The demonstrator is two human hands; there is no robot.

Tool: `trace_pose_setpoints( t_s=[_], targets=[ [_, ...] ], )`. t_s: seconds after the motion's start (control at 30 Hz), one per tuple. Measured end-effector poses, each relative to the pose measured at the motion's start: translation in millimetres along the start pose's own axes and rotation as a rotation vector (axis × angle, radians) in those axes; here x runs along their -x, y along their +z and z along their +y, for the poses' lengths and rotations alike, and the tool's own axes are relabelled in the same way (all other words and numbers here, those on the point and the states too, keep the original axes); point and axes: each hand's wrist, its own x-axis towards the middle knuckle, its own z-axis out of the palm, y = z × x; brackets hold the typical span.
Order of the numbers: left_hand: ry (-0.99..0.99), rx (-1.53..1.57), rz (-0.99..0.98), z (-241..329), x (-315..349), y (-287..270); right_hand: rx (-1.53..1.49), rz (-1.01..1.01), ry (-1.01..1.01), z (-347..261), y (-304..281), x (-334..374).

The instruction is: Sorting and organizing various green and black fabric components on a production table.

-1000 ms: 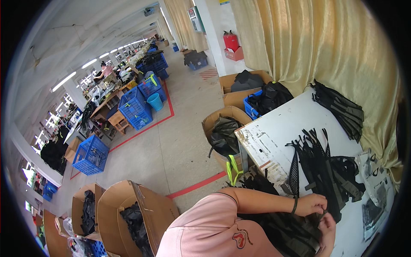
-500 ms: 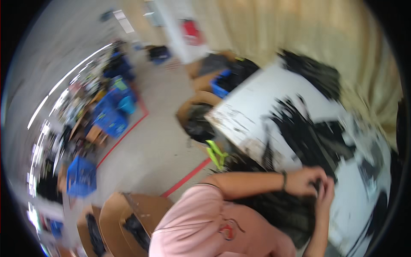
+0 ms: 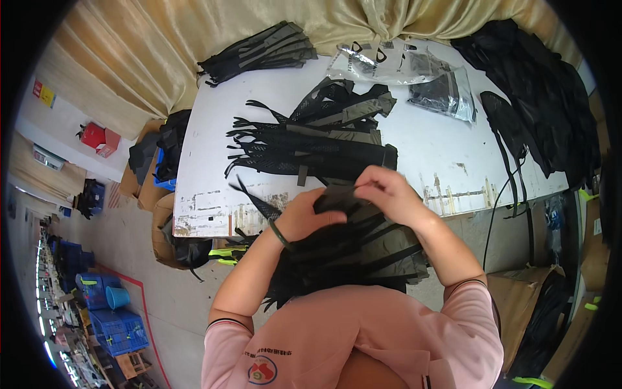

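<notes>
My left hand holds a dark olive and black fabric piece, its thumb across the front and its other fingers partly hidden behind the cloth. My right hand pinches the same piece at its right end, fingertips pressed together. A black mesh strap sticks out beside my left wrist. Under my hands, against my body, lies a heap of similar black and olive pieces. Just beyond my hands, a spread stack of black mesh pieces with straps lies on the white table.
Another bundle of strips lies at the table's far left. Clear plastic bags sit at the back, with a large black fabric pile at right. Cardboard boxes stand left of the table; another box is at right.
My view has swung right, from the aisle to face the table. My hands, close together before, are now a little apart on the fabric piece.
</notes>
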Motion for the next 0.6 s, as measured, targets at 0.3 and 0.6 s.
trace_pose_setpoints(
  t_s=[0.3, 0.6],
  targets=[
    [-0.476, -0.196, -0.341, 36.4, 51.8, -66.4, -0.053, -0.015, 0.169, 6.0, -123.0, 80.5],
    [-0.401, -0.952, -0.687, -19.1, 47.7, -11.1, 0.857, 0.023, 0.026, 61.2, -67.5, -8.9]
  ],
)
